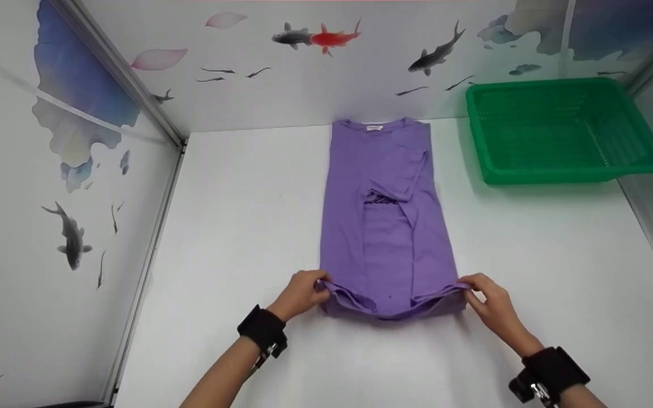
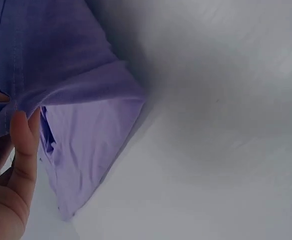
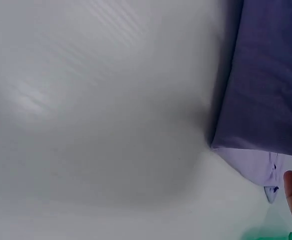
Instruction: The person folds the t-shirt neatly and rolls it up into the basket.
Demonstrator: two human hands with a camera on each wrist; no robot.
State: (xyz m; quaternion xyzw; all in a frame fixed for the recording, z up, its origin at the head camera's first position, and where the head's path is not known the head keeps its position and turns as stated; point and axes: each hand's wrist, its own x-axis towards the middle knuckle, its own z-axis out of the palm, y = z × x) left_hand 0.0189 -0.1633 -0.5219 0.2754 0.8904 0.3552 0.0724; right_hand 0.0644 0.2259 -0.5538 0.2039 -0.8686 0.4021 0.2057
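Green basket (image 1: 567, 174) = my ref. Purple tee (image 1: 386, 243) lies on the white table (image 1: 236, 226), left of the basket & stretching much nearer me than it does. Long axis runs approx straight away from my body: collar (image 1: 374, 128) at the far end, directly left of the basket; hem (image 1: 386, 315) at the near end, well on my side of the basket. My L hand (image 1: 302, 294) pinches the hem's L corner, thumb vs fingers; my R hand (image 1: 494, 303) pinches the R corner likewise. R hand's nearer the basket, L hand's farther, a tee-width across. Re: the tee, neither's nearer, both are on it. Key rel'n, I'd judge: rest of tee is dead ahead of both hands, i.e. along the long axis, not off toward the basket.
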